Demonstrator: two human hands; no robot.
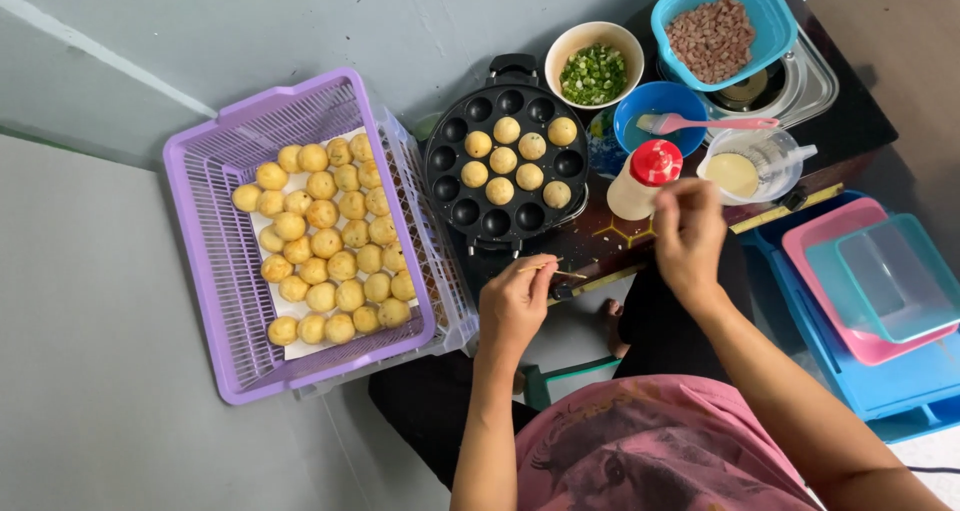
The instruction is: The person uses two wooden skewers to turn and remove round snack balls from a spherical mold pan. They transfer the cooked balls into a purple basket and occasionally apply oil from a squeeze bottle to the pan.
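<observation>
Holding a thin wooden skewer (545, 267) in closed fingers, the left hand (512, 306) rests just below the round black pan (506, 165), at about 6 o'clock from it. The right hand (688, 233) is raised at 3 o'clock from the left one, its fingertips pinched together just beside the squeeze bottle with the red cap (643, 178); whether it grips something small I cannot tell.

The pan has many round cups, and 8 golden dough balls (503, 160) sit in its middle and upper right part, the outer cups being empty. At 9 o'clock from the pan stands a purple plastic basket (205, 231) with paper inside, filled with many finished balls (325, 243).

At 12 o'clock from the pan there is a cream bowl of chopped green onion (594, 73). At 2 o'clock is a blue bowl with a pink brush (705, 124), and beside it a clear jug of pale batter (752, 168).

To work well with the skewer, I judge that its tip should go along the cup wall and turn each ball gently, without piercing through the middle, and the hand should stay away from the hot metal.
</observation>
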